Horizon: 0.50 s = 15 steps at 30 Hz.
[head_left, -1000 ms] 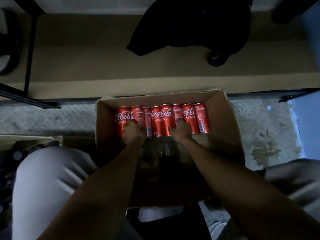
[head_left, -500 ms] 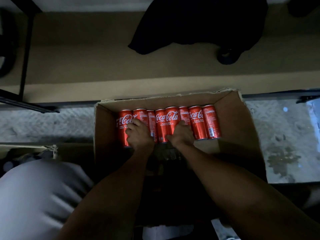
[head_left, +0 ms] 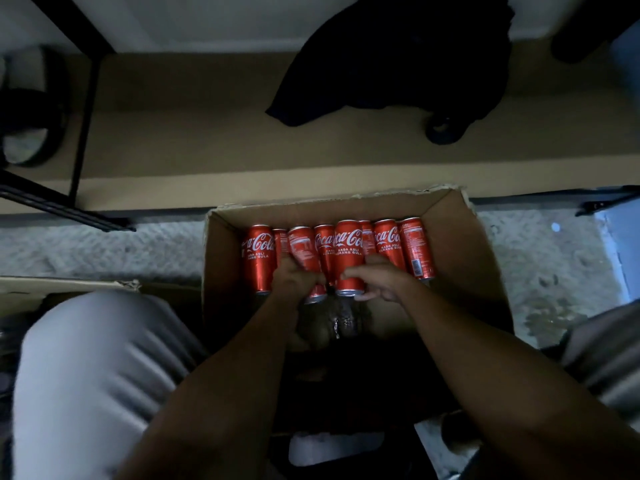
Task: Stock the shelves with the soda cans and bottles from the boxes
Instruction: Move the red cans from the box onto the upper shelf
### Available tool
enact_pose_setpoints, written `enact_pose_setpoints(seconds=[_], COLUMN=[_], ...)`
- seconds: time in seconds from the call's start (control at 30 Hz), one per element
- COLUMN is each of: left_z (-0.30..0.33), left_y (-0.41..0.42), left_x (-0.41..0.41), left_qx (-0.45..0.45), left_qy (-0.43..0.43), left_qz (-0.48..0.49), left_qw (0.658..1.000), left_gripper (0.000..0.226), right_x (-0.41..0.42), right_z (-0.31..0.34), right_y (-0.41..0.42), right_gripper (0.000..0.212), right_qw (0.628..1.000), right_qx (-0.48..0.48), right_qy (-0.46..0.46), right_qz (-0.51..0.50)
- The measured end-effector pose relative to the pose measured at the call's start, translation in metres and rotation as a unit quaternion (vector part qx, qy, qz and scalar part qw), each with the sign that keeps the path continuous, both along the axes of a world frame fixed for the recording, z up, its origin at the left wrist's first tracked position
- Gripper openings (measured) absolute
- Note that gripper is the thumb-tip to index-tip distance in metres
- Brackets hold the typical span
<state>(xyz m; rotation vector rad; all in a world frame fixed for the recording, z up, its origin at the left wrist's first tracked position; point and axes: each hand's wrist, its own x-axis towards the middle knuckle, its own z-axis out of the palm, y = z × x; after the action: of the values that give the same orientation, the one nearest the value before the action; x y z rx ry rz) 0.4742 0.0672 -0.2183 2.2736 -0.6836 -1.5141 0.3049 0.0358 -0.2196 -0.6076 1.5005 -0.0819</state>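
Observation:
An open cardboard box (head_left: 464, 258) on the floor holds a row of several red Coca-Cola cans (head_left: 258, 258) along its far wall. My left hand (head_left: 294, 282) grips one red can (head_left: 304, 252) left of the middle, which sits lifted and pulled toward me. My right hand (head_left: 381, 278) grips the neighbouring red can (head_left: 349, 254), also raised out of the row. Dark bottles (head_left: 343, 320) lie in shadow in the near part of the box, under my wrists.
A low tan shelf board (head_left: 207, 133) runs across behind the box, with a black cloth (head_left: 398, 53) and a dark round object (head_left: 443, 129) on it. A black metal frame (head_left: 83, 109) stands at left. Another cardboard box (head_left: 69, 285) is at my left knee.
Both hands have closed round a can each and drawn the two cans up and toward me out of the row. The view has also moved closer to the box.

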Motion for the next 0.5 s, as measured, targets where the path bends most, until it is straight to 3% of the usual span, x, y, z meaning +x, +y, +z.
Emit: enact_pose_setpoints(seconds=[0.2, 0.5], left_z=[0.04, 0.098], left_y=[0.026, 0.072], left_x=[-0.012, -0.037], left_qx=[-0.101, -0.161], left_qy=[0.181, 0.235], left_qz=[0.051, -0.007], left_qw=[0.977, 0.959], left_gripper=[0.1, 0.086], right_x=[-0.014, -0.032], right_z=[0.042, 0.106], right_y=[0.017, 0.075], right_gripper=[0.058, 0.073], right_qw=[0.996, 0.987], right_qx=[-0.086, -0.149], right_qy=[-0.034, -0.049], right_qz=[-0.018, -0.031])
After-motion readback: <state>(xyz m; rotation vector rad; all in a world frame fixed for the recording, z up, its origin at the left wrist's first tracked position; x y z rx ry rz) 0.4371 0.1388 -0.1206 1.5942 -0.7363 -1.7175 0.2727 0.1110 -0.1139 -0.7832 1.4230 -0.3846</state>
